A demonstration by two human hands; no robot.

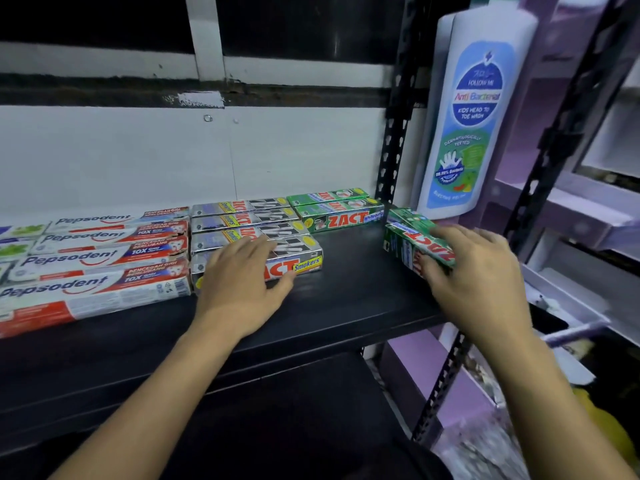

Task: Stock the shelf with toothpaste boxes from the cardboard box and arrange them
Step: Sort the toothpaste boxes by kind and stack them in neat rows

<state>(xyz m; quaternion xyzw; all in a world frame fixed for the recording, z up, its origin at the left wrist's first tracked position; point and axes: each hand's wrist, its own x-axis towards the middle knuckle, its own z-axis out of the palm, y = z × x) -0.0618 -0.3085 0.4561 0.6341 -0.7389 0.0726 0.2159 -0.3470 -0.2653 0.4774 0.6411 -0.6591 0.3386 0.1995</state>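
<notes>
On the black shelf (346, 292) lie rows of toothpaste boxes: red-and-white Pepsodent boxes (93, 265) at the left, silver Zact Smokers boxes (242, 220) in the middle, two green Zact boxes (339, 209) behind at the right. My left hand (242, 282) rests flat on the front silver Zact Smokers box (304, 263), fingers straight. My right hand (474, 271) grips green Zact boxes (412, 244) at the shelf's right end, thumb under, fingers over the top. They are tilted, near the upright post. The cardboard box is out of view.
A black perforated post (394, 133) stands at the shelf's back right. A white wash bottle (474, 112) hangs just beyond it, above my right hand. Purple and white shelving (588, 216) fills the right side. A second dark shelf (294, 410) lies below.
</notes>
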